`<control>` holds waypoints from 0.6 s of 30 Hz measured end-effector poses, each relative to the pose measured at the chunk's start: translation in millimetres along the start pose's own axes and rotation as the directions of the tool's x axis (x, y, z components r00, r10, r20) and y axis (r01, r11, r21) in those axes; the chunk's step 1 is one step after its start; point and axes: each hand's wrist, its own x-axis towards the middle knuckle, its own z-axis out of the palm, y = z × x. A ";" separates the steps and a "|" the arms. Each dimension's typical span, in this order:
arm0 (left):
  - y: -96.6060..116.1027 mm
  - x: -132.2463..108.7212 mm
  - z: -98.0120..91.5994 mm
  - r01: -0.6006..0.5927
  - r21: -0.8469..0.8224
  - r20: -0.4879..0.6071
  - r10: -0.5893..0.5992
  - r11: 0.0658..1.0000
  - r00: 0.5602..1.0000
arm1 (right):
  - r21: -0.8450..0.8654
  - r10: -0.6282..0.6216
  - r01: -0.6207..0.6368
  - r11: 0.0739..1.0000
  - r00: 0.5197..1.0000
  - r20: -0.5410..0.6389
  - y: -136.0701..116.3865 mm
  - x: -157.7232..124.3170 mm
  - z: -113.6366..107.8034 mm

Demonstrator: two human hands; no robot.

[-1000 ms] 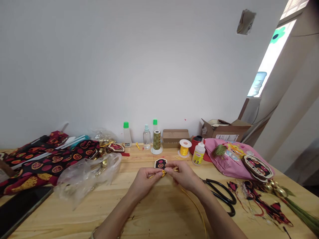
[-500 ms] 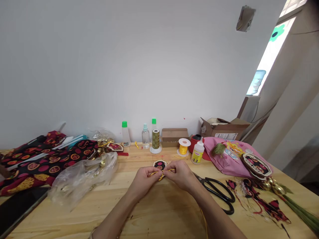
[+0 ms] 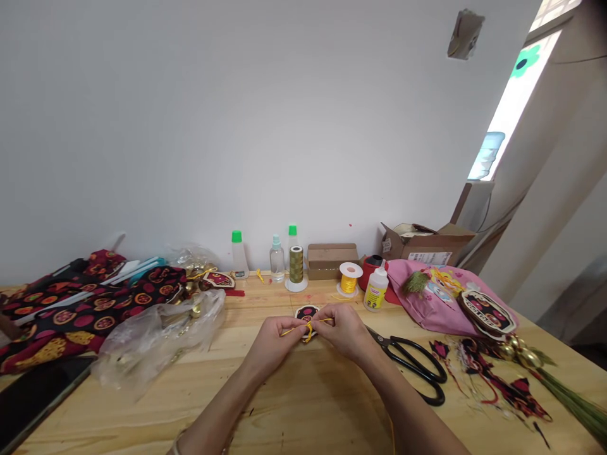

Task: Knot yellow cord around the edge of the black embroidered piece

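My left hand (image 3: 279, 336) pinches a yellow cord (image 3: 309, 328) in front of me, and my right hand (image 3: 339, 328) pinches the same cord a little to the right. Between the fingertips the cord crosses in a small loop or knot. Just behind it lies a dark patterned ornament (image 3: 306, 312) with a pale scalloped edge, partly covered by my fingers. One length of cord trails down along my right forearm. Black-handled scissors (image 3: 412, 360) rest on the table beside my right forearm, their blade tips hidden near the wrist.
A yellow cord spool (image 3: 349, 282), a glue bottle (image 3: 376, 291) and an olive thread cone (image 3: 296, 265) stand toward the wall. Patterned fabric (image 3: 118, 294) and a plastic bag (image 3: 161, 338) lie left. A pink bag (image 3: 427, 309), another ornament (image 3: 488, 313) and fabric scraps (image 3: 502, 379) sit right.
The yellow cord at my fingertips now shows a clearer crossing loop. Both hands have shifted only slightly and keep their pinch; the ornament appears a little farther right.
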 end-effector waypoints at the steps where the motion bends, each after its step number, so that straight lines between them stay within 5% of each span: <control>1: -0.4 0.2 0.1 -0.010 0.006 -0.010 0.010 1.000 1.000 | 0.006 -0.017 0.017 1.000 1.000 -0.005 0.2 0.0 -0.4; 8: -0.8 2.0 1.9 -0.017 -0.056 -0.017 0.016 0.998 1.000 | 0.086 -0.119 0.120 0.989 0.993 -0.019 5.2 0.9 0.5; 18: -2.2 3.6 -1.3 -0.015 -0.123 -0.014 0.013 0.992 1.000 | -0.020 -0.197 0.196 0.980 0.972 -0.128 -3.7 -0.7 -4.7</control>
